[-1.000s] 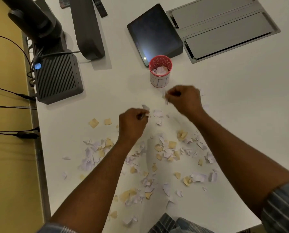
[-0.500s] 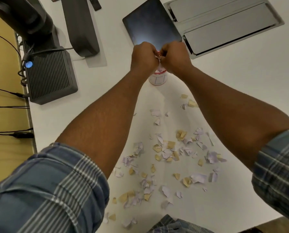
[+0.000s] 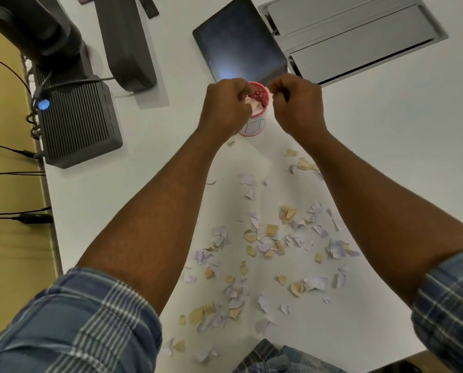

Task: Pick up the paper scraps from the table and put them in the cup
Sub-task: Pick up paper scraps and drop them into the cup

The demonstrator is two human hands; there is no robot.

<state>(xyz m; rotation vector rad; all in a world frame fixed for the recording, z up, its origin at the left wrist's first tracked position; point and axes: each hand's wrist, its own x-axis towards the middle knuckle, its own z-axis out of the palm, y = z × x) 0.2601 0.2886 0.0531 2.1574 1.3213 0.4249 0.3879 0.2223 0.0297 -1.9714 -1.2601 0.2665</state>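
The cup, white outside and red inside, stands at the middle of the white table and holds several scraps. My left hand hovers at its left rim with curled fingers, pinching pale and tan scraps just over the opening. My right hand is at the right rim, fingers curled, with a small pale scrap at its fingertips. Many lilac and tan paper scraps lie scattered on the table between my forearms and near the front edge.
A dark tablet lies just behind the cup, with a grey metal hatch to its right. A ribbed black box with a blue light, a dark stand and cables fill the left side. The table's left edge runs along a yellow wall.
Both hands rose from the scrap pile to the cup, met above it, and have now drawn slightly apart, uncovering the opening. The view has shifted closer.
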